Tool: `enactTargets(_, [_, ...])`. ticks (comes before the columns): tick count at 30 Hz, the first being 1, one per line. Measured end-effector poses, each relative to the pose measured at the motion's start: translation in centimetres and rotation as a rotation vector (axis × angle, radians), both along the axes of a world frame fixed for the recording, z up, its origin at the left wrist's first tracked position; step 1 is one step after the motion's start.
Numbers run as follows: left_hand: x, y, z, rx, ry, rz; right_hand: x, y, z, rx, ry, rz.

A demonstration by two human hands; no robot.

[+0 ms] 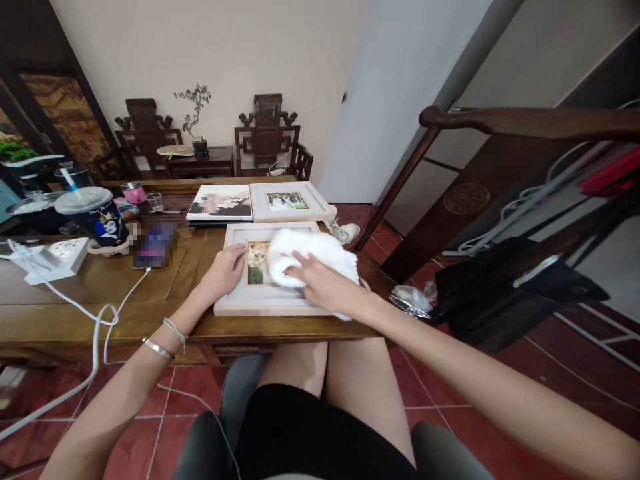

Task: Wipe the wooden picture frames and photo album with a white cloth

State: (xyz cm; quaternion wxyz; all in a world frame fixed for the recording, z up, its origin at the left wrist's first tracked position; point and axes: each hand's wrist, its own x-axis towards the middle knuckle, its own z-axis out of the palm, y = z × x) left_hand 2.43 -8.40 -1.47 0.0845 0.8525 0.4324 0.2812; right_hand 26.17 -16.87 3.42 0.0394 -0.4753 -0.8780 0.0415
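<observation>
We rest our right hand (320, 283) flat on a white cloth (313, 257), fingers spread and pressing it onto a pale framed photo (260, 303) that lies at the near edge of the wooden table (100, 300). The cloth covers the frame's right half, and the hand pins it rather than clasps it. Our left hand (225, 270) lies open on the frame's left border, steadying it without closing around anything. Just behind sit a second framed photo (290, 200) and a photo album (220, 203) side by side. To the left stand a lidded cup (95, 213), a power strip (53, 257) and its white cable (100, 320).
</observation>
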Motion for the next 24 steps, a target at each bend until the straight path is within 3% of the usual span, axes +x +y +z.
enactTargets(5, [-0.1, 0.1, 0.0, 0.008, 0.007, 0.001, 0.5, 6.7, -1.5, 0.153, -0.071, -0.055])
enactTargets(9, [0.0, 0.1, -0.1, 0.008, -0.001, 0.016, -0.2, 8.1, -1.4, 0.141, -0.151, -0.056])
enactTargets(13, [0.0, 0.1, -0.1, 0.013, -0.009, 0.009, -0.5, 5.1, 0.2, 0.039, -0.179, 0.006])
enactTargets(17, [0.0, 0.0, -0.1, 0.013, -0.014, 0.007, -0.4, 0.1, 4.3, -0.246, -0.192, 0.126])
enactTargets(20, [0.0, -0.1, 0.0, 0.012, -0.022, 0.01, -0.6, -3.1, 6.9, -0.34, -0.2, 0.137])
enactTargets(22, [0.0, -0.2, 0.1, 0.009, -0.021, 0.012, -1.0, -4.3, 7.3, -0.346, -0.192, 0.125])
enactTargets(24, [0.0, -0.2, 0.1, 0.008, -0.018, 0.012, -1.3, -4.7, 6.4, -0.326, -0.167, 0.108])
